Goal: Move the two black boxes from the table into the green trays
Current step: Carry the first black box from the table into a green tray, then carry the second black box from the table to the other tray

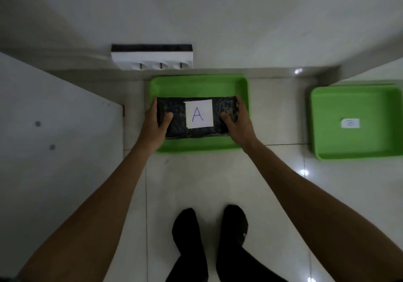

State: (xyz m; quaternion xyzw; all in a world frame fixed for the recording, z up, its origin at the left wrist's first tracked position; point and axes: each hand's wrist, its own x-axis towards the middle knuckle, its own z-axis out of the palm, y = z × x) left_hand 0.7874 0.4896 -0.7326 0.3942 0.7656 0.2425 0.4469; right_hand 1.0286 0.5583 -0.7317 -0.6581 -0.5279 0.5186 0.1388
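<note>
Black-socked feet (209, 233), black box (174, 120) between both grips

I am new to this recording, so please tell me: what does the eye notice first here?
First, the black box with a white label "A", gripped at its ends by the left hand and right hand over the green tray at centre. Second, another green tray on the floor, far right, holding only a small white label.

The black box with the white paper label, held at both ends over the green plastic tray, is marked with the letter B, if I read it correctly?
Not quite: the head view shows the black box held by the left hand and right hand over the green plastic tray, but its white paper label reads A, not B.
</note>
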